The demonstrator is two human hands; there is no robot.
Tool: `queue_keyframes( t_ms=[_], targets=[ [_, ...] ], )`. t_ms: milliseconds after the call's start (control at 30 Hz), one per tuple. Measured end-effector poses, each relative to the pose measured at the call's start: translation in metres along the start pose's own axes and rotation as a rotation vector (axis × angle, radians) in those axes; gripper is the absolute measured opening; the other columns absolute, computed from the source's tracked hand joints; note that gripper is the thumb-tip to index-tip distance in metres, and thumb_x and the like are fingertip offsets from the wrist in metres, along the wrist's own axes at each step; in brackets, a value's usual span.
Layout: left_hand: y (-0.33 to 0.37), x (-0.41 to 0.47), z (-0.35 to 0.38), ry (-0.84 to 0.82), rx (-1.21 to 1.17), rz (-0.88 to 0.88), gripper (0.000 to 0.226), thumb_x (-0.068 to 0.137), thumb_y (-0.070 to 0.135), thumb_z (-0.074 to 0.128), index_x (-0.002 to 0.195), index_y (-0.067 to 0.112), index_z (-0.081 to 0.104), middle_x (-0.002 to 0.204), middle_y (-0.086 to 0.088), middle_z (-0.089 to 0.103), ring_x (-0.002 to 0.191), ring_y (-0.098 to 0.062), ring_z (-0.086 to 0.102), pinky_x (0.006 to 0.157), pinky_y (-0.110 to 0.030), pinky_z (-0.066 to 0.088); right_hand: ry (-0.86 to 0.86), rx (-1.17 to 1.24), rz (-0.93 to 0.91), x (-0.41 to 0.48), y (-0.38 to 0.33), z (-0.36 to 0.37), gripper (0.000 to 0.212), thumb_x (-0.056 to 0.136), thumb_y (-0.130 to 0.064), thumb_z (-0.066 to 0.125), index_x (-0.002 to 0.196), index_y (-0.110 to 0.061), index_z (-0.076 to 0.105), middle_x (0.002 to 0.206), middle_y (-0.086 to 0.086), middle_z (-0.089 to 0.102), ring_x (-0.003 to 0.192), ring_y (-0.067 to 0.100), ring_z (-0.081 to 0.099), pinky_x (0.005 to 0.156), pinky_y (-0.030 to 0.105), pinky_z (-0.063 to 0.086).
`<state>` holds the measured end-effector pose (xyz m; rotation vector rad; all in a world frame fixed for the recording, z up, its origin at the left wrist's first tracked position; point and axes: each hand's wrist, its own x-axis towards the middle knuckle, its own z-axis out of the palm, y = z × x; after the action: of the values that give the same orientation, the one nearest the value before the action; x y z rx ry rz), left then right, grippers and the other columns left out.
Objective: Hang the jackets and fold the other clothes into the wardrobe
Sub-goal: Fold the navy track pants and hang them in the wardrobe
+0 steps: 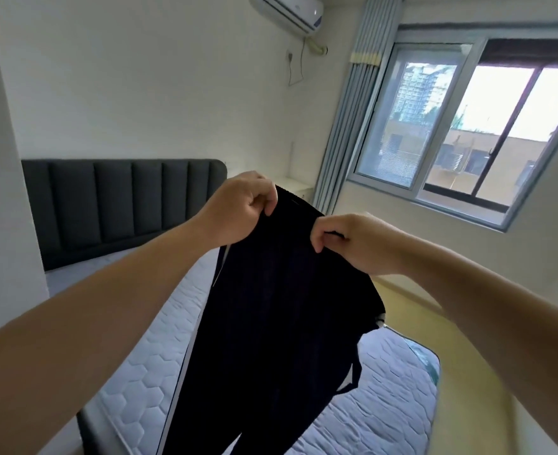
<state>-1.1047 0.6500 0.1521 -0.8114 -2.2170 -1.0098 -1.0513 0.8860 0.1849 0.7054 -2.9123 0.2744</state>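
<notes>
- The likeliest slip: the dark garment (280, 323) hangs from only two small pinches on its top edge. If either loosens, that corner would probably drop and the cloth would swing under the other hand, losing its straight line for folding.
- The two holds sit near each other, so the edge between them looks bunched rather than taut. A fold started like this could set in creases or come out lopsided.
- The long lower part runs down from the grips past the bottom of the view, so its end cannot be seen. If it is lowered carelessly onto the mattress (133, 382) underneath, it could pile up on itself.
- The left hand (238, 208) is held out on a nearly straight arm, back of the hand up. Its thumb and curled fingers pinch the higher corner of the edge.
- The right hand (356, 244) sits a little lower, fingers curled in, pinching the same edge. A sliver of dark cloth shows at its fingertips.
- The garment looks like trousers, with a pale stripe running down below the left-hand pinch. It hangs under both grips, with the headboard (123, 205) beyond the left hand and the window (468, 133) beyond the right.
- The wardrobe is not in view.
</notes>
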Motion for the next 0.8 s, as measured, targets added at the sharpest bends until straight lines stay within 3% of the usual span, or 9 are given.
queue_keyframes(
  t_ms=[67, 200, 300, 367, 400, 467, 533, 667, 800],
  targets=[
    [0.004, -0.002, 0.000, -0.027, -0.050, -0.052, 0.041, 0.090, -0.007, 0.053, 0.068, 0.024, 0.069, 0.093, 0.004, 0.060, 0.090, -0.010, 0.059, 0.084, -0.023, 0.046, -0.050, 0.145, 0.119, 0.001, -0.008, -0.009, 0.040, 0.096, -0.012, 0.046, 0.081, -0.038, 0.072, 0.071, -0.004, 0.065, 0.051, 0.009, 0.056, 0.051, 0.025, 0.047],
    [0.010, -0.009, 0.004, -0.068, -0.112, -0.114, 0.035, 0.095, -0.001, 0.054, 0.082, 0.021, 0.078, 0.100, 0.009, 0.060, 0.089, -0.005, 0.057, 0.082, -0.017, 0.042, -0.143, 0.735, 0.271, -0.004, -0.011, -0.025, 0.059, 0.084, 0.016, 0.029, 0.090, -0.012, 0.081, 0.086, 0.017, 0.075, 0.075, 0.032, 0.075, 0.059, 0.035, 0.060],
    [0.016, -0.018, 0.006, -0.118, -0.175, -0.149, 0.031, 0.092, 0.005, 0.056, 0.087, 0.026, 0.079, 0.108, 0.010, 0.059, 0.075, -0.007, 0.058, 0.067, -0.020, 0.046, -0.207, 0.590, 0.258, -0.005, -0.006, -0.029, 0.059, 0.086, 0.024, 0.040, 0.103, -0.018, 0.078, 0.102, 0.013, 0.075, 0.088, 0.027, 0.076, 0.076, 0.038, 0.062],
    [0.020, -0.026, 0.008, -0.197, -0.236, -0.161, 0.020, 0.093, 0.028, 0.058, 0.094, 0.029, 0.078, 0.111, 0.012, 0.056, 0.083, -0.005, 0.060, 0.075, -0.021, 0.047, -0.209, 0.368, 0.193, -0.005, -0.004, -0.030, 0.043, 0.086, 0.007, 0.066, 0.109, -0.028, 0.074, 0.094, 0.001, 0.078, 0.083, 0.016, 0.076, 0.079, 0.032, 0.061],
    [0.021, -0.029, 0.009, -0.234, -0.253, -0.148, 0.029, 0.092, 0.047, 0.055, 0.099, 0.029, 0.077, 0.112, 0.013, 0.055, 0.089, -0.002, 0.060, 0.080, -0.018, 0.046, -0.192, 0.273, 0.176, -0.005, -0.002, -0.030, 0.030, 0.085, -0.010, 0.075, 0.105, -0.033, 0.074, 0.087, -0.005, 0.078, 0.077, 0.011, 0.075, 0.075, 0.027, 0.059],
    [0.023, -0.036, 0.013, -0.291, -0.260, -0.097, 0.059, 0.081, 0.076, 0.048, 0.109, 0.030, 0.073, 0.116, 0.012, 0.052, 0.099, 0.002, 0.057, 0.085, -0.012, 0.042, -0.110, 0.147, 0.169, -0.003, 0.003, -0.029, 0.012, 0.083, -0.037, 0.078, 0.092, -0.033, 0.073, 0.073, -0.012, 0.075, 0.065, 0.005, 0.073, 0.060, 0.015, 0.051],
    [0.024, -0.042, 0.020, -0.335, -0.202, -0.051, 0.076, 0.071, 0.086, 0.049, 0.124, 0.033, 0.063, 0.122, 0.013, 0.046, 0.109, 0.006, 0.053, 0.086, -0.005, 0.040, 0.004, 0.132, 0.173, -0.001, 0.008, -0.029, 0.020, 0.084, -0.049, 0.074, 0.085, -0.029, 0.072, 0.065, -0.012, 0.073, 0.057, 0.006, 0.071, 0.050, 0.011, 0.047],
    [0.023, -0.045, 0.041, -0.283, -0.053, -0.094, 0.078, 0.065, 0.076, 0.071, 0.128, 0.035, 0.050, 0.121, 0.017, 0.037, 0.104, 0.011, 0.049, 0.075, -0.004, 0.041, 0.103, 0.142, 0.157, -0.006, 0.013, -0.029, 0.029, 0.085, -0.057, 0.066, 0.081, -0.029, 0.072, 0.062, -0.011, 0.072, 0.052, 0.009, 0.069, 0.056, 0.023, 0.049],
    [0.022, -0.037, 0.052, -0.247, -0.013, -0.058, 0.037, 0.083, 0.038, 0.078, 0.112, 0.019, 0.064, 0.112, 0.005, 0.046, 0.096, -0.007, 0.053, 0.081, -0.017, 0.043, 0.112, 0.107, 0.111, -0.013, 0.017, -0.030, 0.037, 0.087, -0.061, 0.060, 0.080, -0.026, 0.069, 0.058, -0.008, 0.070, 0.051, 0.010, 0.068, 0.057, 0.024, 0.049]
  ],
)
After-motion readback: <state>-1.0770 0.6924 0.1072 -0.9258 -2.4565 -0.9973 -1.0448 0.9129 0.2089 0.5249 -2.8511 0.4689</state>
